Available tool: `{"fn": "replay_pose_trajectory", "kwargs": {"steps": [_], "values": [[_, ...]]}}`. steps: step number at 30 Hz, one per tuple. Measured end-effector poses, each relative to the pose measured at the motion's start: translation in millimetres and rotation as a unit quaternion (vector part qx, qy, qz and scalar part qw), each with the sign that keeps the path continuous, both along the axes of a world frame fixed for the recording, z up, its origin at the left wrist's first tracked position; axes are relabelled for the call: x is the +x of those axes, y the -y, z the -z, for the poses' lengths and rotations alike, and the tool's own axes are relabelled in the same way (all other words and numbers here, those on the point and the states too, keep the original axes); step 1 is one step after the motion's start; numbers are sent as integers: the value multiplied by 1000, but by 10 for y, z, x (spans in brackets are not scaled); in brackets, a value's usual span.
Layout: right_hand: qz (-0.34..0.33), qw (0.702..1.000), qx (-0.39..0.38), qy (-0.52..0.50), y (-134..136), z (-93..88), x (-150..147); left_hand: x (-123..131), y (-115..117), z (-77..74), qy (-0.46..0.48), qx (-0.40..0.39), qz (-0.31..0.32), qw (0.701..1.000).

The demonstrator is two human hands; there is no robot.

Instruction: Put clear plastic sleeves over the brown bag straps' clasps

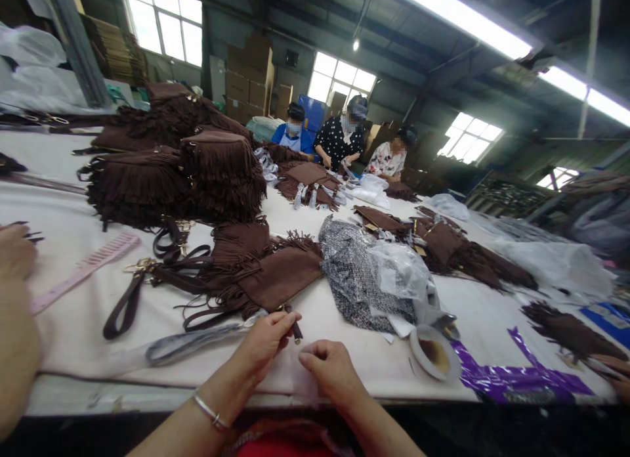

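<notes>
My left hand pinches a short dark brown strap with a small metal end. The strap sits at the near edge of a brown fringed bag, which lies flat on the table. Beside it, my right hand has thumb and forefinger closed on a thin, see-through piece of plastic film. A plastic-wrapped strap runs leftward from near my left hand. Farther left are brown wrist straps with gold-coloured clasps.
Stacked fringed bags rise behind. A pink comb lies left, near another person's hand. To the right are a grey woven cloth, a tape roll and purple packaging. Several co-workers stand across the table.
</notes>
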State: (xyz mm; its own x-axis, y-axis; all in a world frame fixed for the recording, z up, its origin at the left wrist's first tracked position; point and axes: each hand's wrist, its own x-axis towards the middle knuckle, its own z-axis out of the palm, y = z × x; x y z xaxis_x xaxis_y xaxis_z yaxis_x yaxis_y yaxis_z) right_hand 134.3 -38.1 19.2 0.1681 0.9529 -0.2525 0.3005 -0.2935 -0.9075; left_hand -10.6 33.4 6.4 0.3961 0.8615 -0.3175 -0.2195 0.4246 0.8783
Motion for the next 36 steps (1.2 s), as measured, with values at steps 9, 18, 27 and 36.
{"fn": "replay_pose_trajectory", "kwargs": {"steps": [9, 18, 27, 36], "values": [[11, 997, -21, -80, -34, 80, -6, 1, 57, -31, -33, 24, 1, 999], [-4, 996, -5, -87, -102, 36, -32, -13, 52, 14, -34, 4, -9, 999], [-14, 999, 9, -28, -20, 45, 12, -23, -3, 24, -23, -56, -46, 997], [-11, 998, -2, -60, 30, 39, -4, -21, 15, -3, -22, -66, -60, 996]]}}
